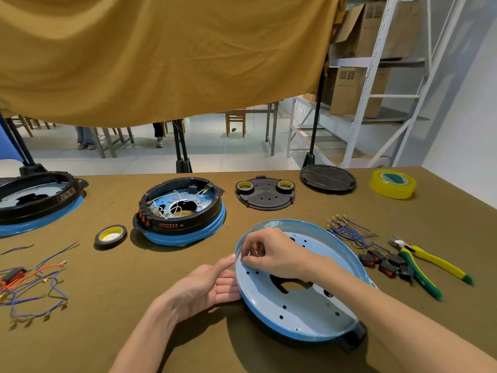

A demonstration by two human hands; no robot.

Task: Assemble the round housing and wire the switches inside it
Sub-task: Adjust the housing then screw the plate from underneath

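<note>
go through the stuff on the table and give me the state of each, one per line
blue pan: tilted, near edge raised, nothing wired inside
left hand: open, supporting the pan's rim from outside
right hand: fingers curled, pinching at the rim
wired housing: black ring fitted, wires inside, uncovered
black cover: off, lying flat
pliers: lying unused
switches: loose, not mounted

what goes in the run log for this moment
stage: housing prep | left hand: steadies blue pan rim | right hand: pinching at rim | switches: loose, unwired

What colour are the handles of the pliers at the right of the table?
Yellow and green, on the pliers, seen in the head view.
</note>
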